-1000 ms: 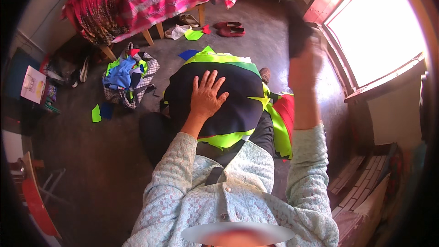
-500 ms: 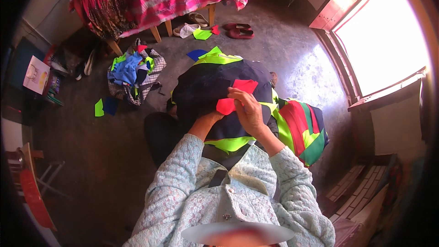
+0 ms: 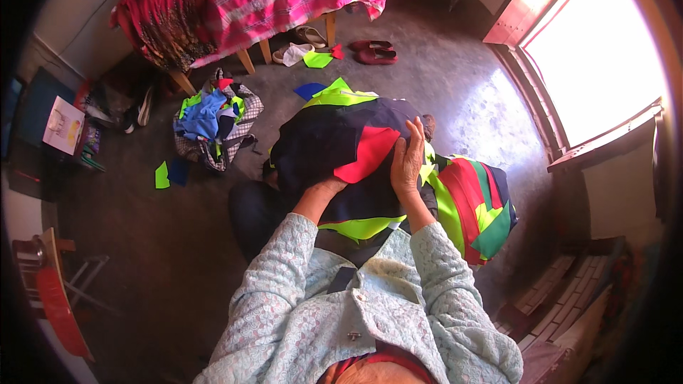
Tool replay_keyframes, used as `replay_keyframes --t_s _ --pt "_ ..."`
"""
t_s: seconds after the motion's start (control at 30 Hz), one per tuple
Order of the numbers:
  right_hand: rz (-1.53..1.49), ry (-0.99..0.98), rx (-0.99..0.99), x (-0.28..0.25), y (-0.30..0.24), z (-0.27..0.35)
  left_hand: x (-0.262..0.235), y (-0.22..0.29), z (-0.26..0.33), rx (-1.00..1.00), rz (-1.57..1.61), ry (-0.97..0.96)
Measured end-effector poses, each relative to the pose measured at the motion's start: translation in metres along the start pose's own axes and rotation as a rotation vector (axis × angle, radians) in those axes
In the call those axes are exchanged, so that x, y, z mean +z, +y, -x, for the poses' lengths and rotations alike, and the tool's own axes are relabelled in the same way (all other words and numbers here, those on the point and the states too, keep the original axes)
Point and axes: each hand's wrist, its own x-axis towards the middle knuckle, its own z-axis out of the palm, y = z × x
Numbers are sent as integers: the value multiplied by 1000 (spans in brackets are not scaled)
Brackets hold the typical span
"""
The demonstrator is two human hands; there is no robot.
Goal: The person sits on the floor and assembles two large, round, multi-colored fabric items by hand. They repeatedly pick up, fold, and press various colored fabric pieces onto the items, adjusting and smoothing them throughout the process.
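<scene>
A red fabric piece point(image 3: 368, 154) lies spread over a black cloth point(image 3: 313, 135) across my lap, with yellow-green fabric point(image 3: 363, 228) showing along its near edge. At the red piece's lower left corner is my left hand point(image 3: 326, 190); its fingers are hidden beneath the fabric. My right hand point(image 3: 408, 160) is open, its fingers stretched out and pointing away from me, beside the right edge of the red piece. More yellow-green fabric point(image 3: 338, 92) and a blue scrap point(image 3: 309, 90) stick out at the far side of the black cloth.
On the right sits a bundle of red, green and yellow-green fabric point(image 3: 473, 206). A checked bag point(image 3: 238, 139) full of scraps stands at left on the floor. Farther off are dark red shoes point(image 3: 375, 52) and a bed with a pink checked cover point(image 3: 284, 0). A bright doorway point(image 3: 597, 57) opens right.
My right hand has moved right, off the red piece, and its fingers have straightened. The red piece, folded or bunched before, now lies spread out. My left hand stays near its lower corner.
</scene>
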Motion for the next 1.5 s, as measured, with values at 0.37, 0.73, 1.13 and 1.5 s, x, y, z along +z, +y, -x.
replay_keyframes --t_s 0.37,0.73,1.13,1.5 --pt "123 -101 -24 -1 -1 1 -52 126 5 95 -1003 -122" --pt "530 -384 -218 7 -11 -1 -100 81 -47 478 -1656 -35" --pt "519 -364 -215 11 -12 -1 -200 27 -12 -135 -503 375" --pt "527 -353 -218 9 -10 -2 -158 61 -37 33 -867 634"
